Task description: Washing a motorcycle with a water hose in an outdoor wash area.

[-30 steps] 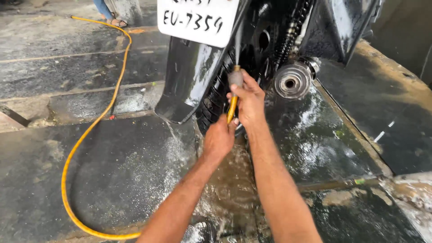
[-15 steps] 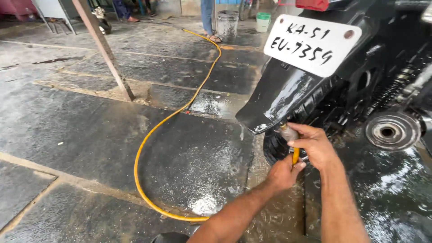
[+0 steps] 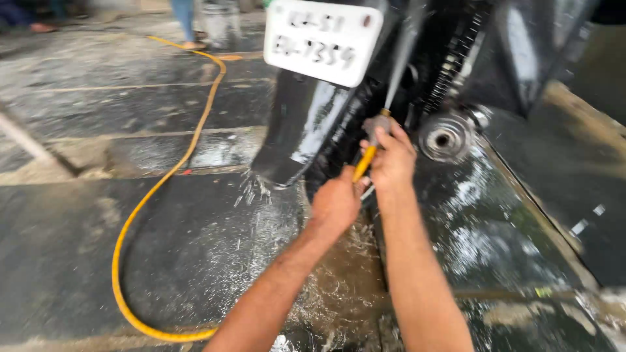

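Yellow spray nozzle (image 3: 367,158) sits under the motorcycle's tail, jetting upward. Right hand (image 3: 393,160) grips its head, left hand (image 3: 336,204) clenches the lower end. White rectangular plate (image 3: 323,40) above the black mudguard (image 3: 297,133); yellow hose (image 3: 140,215) loops across wet floor (image 3: 78,228).

A yellow hose (image 3: 153,195) is seen curling at left, a yellow-and-grey spray nozzle (image 3: 370,146) mid-frame. Glossy black mudguard (image 3: 297,133), white plate (image 3: 323,40) with dark lettering up top, dark grey wet floor (image 3: 78,241) streaked with tan.
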